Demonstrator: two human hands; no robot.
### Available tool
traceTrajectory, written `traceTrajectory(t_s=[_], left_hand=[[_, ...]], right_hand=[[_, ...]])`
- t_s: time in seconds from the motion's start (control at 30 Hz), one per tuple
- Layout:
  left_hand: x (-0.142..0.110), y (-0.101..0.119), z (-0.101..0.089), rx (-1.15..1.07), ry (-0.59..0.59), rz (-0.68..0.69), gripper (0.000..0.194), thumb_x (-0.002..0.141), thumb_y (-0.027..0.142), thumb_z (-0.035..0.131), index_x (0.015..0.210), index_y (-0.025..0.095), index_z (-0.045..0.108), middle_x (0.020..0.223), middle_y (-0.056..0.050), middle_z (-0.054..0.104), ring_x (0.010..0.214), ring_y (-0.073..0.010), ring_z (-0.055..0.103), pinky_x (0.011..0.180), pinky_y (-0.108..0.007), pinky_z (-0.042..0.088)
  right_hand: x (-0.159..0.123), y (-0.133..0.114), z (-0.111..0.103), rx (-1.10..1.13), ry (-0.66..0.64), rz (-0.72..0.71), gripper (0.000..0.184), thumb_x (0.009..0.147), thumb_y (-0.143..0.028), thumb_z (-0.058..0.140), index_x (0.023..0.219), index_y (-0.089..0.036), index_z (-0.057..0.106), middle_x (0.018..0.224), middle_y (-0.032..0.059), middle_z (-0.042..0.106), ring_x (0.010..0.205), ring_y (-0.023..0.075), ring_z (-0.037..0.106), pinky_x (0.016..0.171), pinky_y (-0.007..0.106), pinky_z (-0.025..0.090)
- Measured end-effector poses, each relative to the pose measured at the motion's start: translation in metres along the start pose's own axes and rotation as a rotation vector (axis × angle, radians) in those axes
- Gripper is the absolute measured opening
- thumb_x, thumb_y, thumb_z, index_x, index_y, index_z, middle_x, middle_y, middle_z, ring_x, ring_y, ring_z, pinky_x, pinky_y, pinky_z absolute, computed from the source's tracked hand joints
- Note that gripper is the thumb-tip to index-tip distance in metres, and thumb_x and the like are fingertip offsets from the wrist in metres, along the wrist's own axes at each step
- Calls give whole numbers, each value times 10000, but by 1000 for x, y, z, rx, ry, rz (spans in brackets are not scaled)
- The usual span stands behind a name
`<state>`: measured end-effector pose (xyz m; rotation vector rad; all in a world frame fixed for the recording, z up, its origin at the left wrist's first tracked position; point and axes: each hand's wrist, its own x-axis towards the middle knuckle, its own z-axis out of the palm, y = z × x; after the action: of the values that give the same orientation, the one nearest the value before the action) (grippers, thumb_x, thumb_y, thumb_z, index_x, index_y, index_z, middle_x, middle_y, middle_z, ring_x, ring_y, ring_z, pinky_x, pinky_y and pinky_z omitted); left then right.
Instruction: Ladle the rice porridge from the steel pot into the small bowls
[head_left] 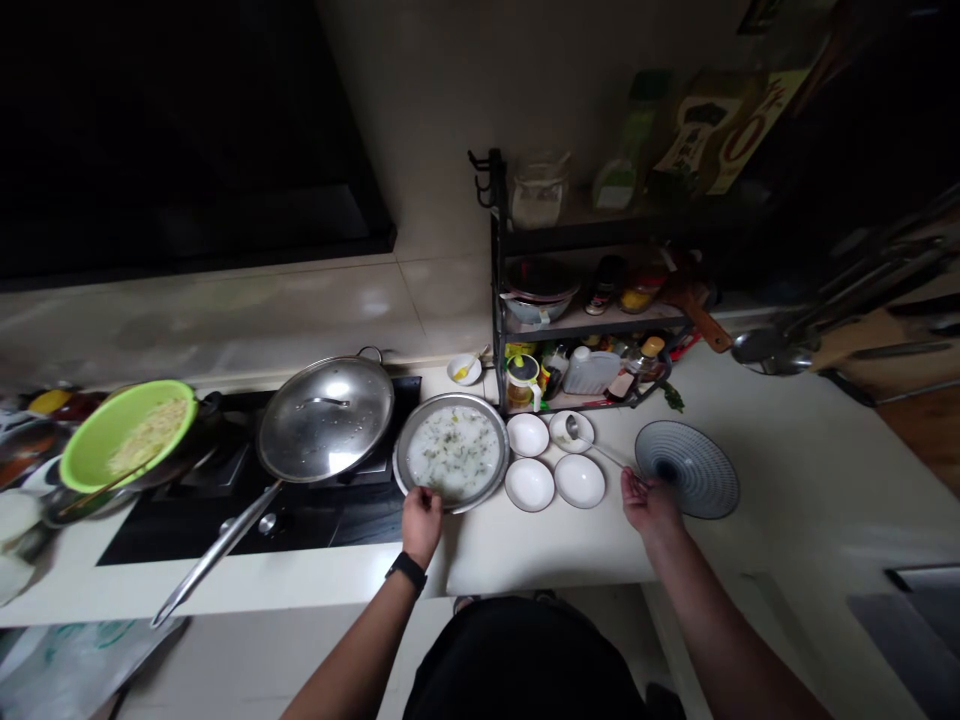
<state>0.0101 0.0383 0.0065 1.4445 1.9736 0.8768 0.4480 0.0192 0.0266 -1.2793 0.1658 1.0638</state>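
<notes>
A wide metal basin (452, 454) of pale porridge sits on the counter beside the stove. My left hand (421, 522) grips its near rim, fingers closed on the edge. To its right stand several small white bowls (529, 483). A metal ladle (592, 444) rests with its scoop in the far right bowl (571, 431). My right hand (648, 503) pinches the end of the ladle's handle. A dark striped plate (687, 468) lies just right of that hand.
A lidded steel pan (325, 418) with a long handle sits on the black stove. A green colander (122, 434) of food stands at the left. A black rack (577, 310) of jars and bottles is behind the bowls. Utensils hang at the far right.
</notes>
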Motion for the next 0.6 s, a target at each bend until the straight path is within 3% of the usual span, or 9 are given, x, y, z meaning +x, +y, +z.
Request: traceTrajectory(t_s=[0.1, 0.27, 0.3, 0.4, 0.47, 0.6], left_hand=[[0, 1, 0, 8, 8, 13, 128, 796, 310, 535, 700, 228, 516, 685, -35, 606, 661, -212, 591, 663, -310, 459], [-1, 2, 1, 6, 1, 16, 132, 805, 299, 530, 696, 231, 501, 689, -36, 601, 662, -212, 585, 656, -309, 451], [-1, 1, 1, -1, 1, 15, 131, 807, 296, 529, 697, 231, 500, 685, -35, 600, 657, -211, 583, 650, -307, 449], [-2, 0, 2, -16, 5, 31, 124, 813, 283, 531, 707, 226, 508, 686, -33, 597, 655, -205, 578, 655, -305, 449], [-2, -1, 2, -12, 7, 45, 119, 819, 274, 531, 714, 220, 513, 701, -36, 598, 667, -202, 577, 668, -306, 448], [-3, -4, 4, 3, 6, 53, 116, 824, 249, 518, 714, 220, 500, 716, -38, 589, 685, -201, 569, 679, -305, 435]], right_hand=[[-8, -3, 2, 72, 103, 113, 150, 858, -97, 459, 793, -218, 520, 587, -13, 619, 511, 125, 662, 522, 193, 611], [-35, 8, 27, 36, 8, 76, 72, 859, -138, 550, 832, -201, 573, 698, 35, 712, 650, 154, 729, 636, 252, 643], [-44, 15, 38, -17, -84, 30, 19, 857, -177, 595, 850, -193, 588, 736, 52, 732, 702, 170, 745, 685, 279, 647], [-76, 45, 73, -350, -385, -191, 249, 853, -393, 700, 963, -180, 634, 776, 66, 758, 706, 210, 747, 719, 357, 639], [-94, 66, 93, -602, -568, -358, 337, 881, -501, 659, 1014, -192, 651, 824, 70, 767, 743, 221, 746, 746, 374, 625], [-107, 94, 112, -1010, -853, -732, 275, 933, -467, 568, 1034, -243, 690, 980, 87, 774, 948, 247, 727, 892, 389, 572]])
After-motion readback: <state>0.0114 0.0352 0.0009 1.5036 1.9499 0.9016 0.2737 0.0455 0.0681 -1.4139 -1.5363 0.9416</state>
